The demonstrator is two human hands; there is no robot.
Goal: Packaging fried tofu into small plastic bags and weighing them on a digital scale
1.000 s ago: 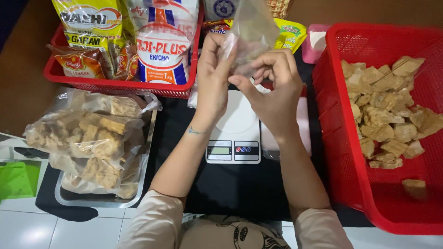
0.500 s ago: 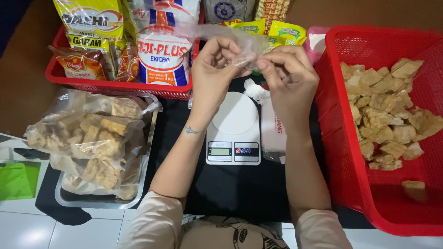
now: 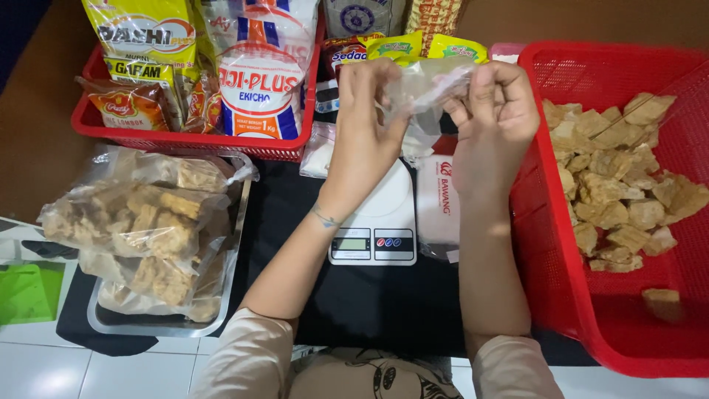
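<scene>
An empty clear plastic bag (image 3: 427,87) is stretched between both hands above a small white kitchen scale (image 3: 374,222). My left hand (image 3: 363,125) pinches the bag's left side with its fingers upright. On the right side, my right hand (image 3: 496,111) grips the other edge, close to the rim of a large red basket (image 3: 546,244). That basket is filled with tan, flat fried chips (image 3: 620,185).
A metal tray (image 3: 170,325) at the left carries several filled clear bags of chips (image 3: 140,222). Behind it a red basket (image 3: 185,137) holds seasoning packets. A white sachet (image 3: 437,207) lies right of the scale on black cloth (image 3: 369,303).
Both hands have shifted right and a little apart, pulling the clear bag wider. The bag, upright a second ago, now lies across between the hands.
</scene>
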